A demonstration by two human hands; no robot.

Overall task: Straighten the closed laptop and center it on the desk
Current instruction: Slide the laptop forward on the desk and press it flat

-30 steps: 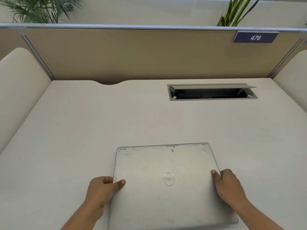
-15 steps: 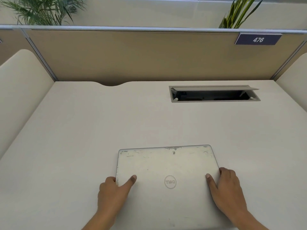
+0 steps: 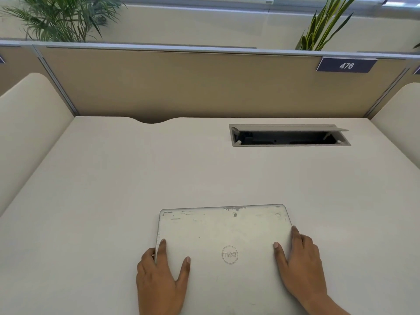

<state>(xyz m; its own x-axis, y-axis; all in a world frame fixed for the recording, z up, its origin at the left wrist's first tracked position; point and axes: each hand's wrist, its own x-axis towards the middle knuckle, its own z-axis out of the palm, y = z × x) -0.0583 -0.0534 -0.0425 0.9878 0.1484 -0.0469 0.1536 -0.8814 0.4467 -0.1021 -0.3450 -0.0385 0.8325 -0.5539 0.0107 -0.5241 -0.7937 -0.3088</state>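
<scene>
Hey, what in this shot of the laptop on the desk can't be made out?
Laptop near edge, head view: cut off at the frame's bottom; left hand and right hand cover parts of its sides.
Desk front edge, head view: outside the frame, so centering can't be judged.
Cable box interior, head view: too dark under its raised flap.

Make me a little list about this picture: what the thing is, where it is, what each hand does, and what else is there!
thing: closed silver laptop, round logo on its lid
where: flat on the desk, near the front edge
left hand: lies on the lid at the left edge, fingers straight
right hand: thumb on the lid, fingers along the right edge
also there: open cable hatch, sign reading 476, leafy plant
</scene>
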